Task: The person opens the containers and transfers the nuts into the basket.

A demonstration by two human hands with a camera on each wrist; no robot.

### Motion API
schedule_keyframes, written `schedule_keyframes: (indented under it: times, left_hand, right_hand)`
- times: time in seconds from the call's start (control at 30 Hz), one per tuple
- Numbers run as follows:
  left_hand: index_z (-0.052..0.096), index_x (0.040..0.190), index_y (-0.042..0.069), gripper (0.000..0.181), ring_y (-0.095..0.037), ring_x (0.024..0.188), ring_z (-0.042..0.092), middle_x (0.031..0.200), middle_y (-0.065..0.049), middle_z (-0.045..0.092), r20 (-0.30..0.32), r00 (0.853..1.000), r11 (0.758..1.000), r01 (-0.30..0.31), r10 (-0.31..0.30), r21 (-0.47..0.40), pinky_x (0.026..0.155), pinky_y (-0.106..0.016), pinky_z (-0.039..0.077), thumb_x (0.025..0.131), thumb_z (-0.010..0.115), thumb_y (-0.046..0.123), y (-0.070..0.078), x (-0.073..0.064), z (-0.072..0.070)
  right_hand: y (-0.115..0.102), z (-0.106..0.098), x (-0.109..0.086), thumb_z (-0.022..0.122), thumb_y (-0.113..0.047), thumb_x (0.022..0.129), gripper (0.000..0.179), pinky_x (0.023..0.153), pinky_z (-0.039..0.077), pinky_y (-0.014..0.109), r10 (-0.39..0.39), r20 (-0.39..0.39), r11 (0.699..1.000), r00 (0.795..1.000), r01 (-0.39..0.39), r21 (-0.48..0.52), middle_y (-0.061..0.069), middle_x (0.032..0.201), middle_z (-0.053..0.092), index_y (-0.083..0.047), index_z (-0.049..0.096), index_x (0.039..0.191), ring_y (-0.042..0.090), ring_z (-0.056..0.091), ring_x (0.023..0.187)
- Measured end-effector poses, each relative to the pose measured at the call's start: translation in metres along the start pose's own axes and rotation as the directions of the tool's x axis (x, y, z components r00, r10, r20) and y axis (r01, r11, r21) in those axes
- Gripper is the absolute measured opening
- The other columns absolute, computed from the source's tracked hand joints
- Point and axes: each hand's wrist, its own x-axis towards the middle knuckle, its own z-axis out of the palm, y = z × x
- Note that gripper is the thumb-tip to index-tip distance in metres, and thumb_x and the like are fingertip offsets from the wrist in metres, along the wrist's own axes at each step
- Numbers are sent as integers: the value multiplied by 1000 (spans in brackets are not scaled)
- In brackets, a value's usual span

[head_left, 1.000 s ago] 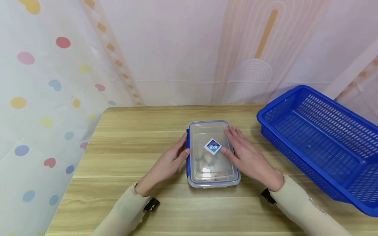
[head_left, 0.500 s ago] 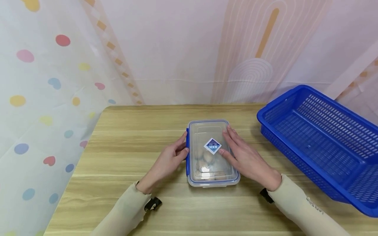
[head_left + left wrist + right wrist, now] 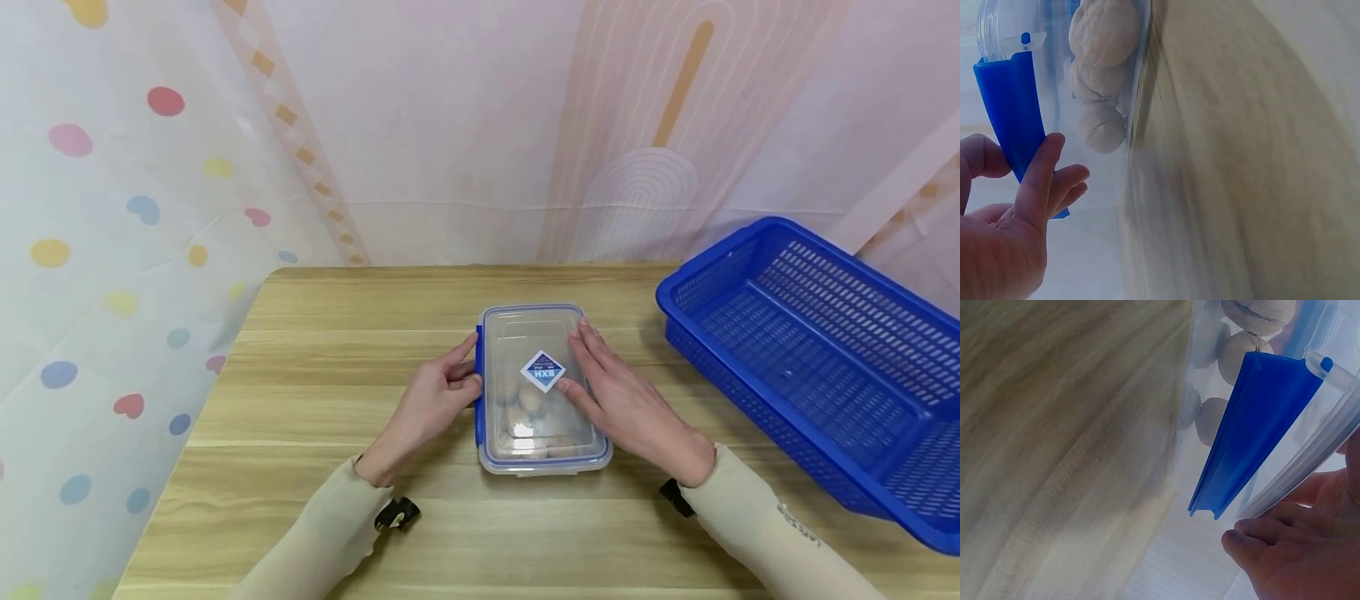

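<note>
A clear lidded food container (image 3: 525, 392) lies on the table with several walnuts (image 3: 1102, 81) inside. A blue-and-white label (image 3: 543, 372) is stuck to its blue-edged lid. My left hand (image 3: 427, 404) holds the blue latch (image 3: 1013, 112) along the container's left side, fingers on both edges of it. On the lid's right part rests my right hand (image 3: 633, 408), fingers straight, thumb near the label. In the right wrist view, the right-side latch (image 3: 1254, 431) slants away from the wall, and my right fingers are at the lid's edge beside it.
A large blue plastic basket (image 3: 795, 417) with slotted walls stands to the right. The wooden table (image 3: 315, 358) ends at the back against a patterned curtain (image 3: 450, 125). Black wrist straps (image 3: 397, 514) sit below the sleeve cuffs.
My right fingers have drawn closer together and shifted slightly left over the lid. My left fingers have bent a little at the latch. The container has stayed in its place.
</note>
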Motion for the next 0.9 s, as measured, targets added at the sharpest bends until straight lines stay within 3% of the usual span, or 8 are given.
schedule_keyframes:
  times: [0.2, 0.33, 0.47, 0.6, 0.9]
  left_hand:
    - [42, 155, 1, 70, -33, 111, 71, 133, -29, 63, -57, 998, 999, -34, 35, 10, 83, -28, 60, 89, 60, -8, -1, 3, 6]
    - [42, 153, -3, 70, -32, 107, 73, 131, -30, 63, -75, 995, 994, -61, 68, 95, 78, -24, 60, 85, 61, -9, 3, 3, 7]
    - [40, 153, -4, 72, -20, 88, 74, 128, -30, 66, -64, 995, 982, -63, 75, 180, 63, -17, 56, 85, 62, -8, 4, 3, 7]
    - [36, 155, -4, 73, -13, 73, 64, 128, -29, 66, -38, 998, 987, -49, 55, 154, 54, -16, 46, 87, 60, -8, 2, 2, 4]
    - [28, 160, -3, 69, -13, 76, 62, 137, -28, 61, 31, 998, 993, -64, 61, 103, 57, -19, 49, 95, 52, -6, -6, 2, -4]
  right_hand:
    - [0, -1, -1, 51, -35, 111, 71, 120, 29, 55, -7, 5, 1000, 1000, 7, -4, 27, 169, 13, 9, 24, 159, 41, 19, 155]
    - [-1, 0, 0, 50, -35, 111, 71, 120, 29, 54, -2, 6, 1000, 1000, 2, -4, 26, 169, 12, 9, 24, 159, 40, 19, 155]
    - [-1, 0, 0, 50, -34, 111, 71, 121, 29, 54, -3, 9, 1000, 1000, 3, -8, 27, 169, 12, 10, 24, 159, 41, 19, 155]
    - [-1, 0, -1, 50, -35, 111, 71, 121, 29, 54, -4, 11, 1000, 1000, 4, -13, 27, 169, 12, 10, 24, 159, 41, 19, 155]
    - [-1, -1, -1, 49, -35, 111, 71, 121, 29, 55, 6, 19, 1000, 1000, -6, -19, 27, 169, 11, 10, 24, 159, 40, 18, 156]
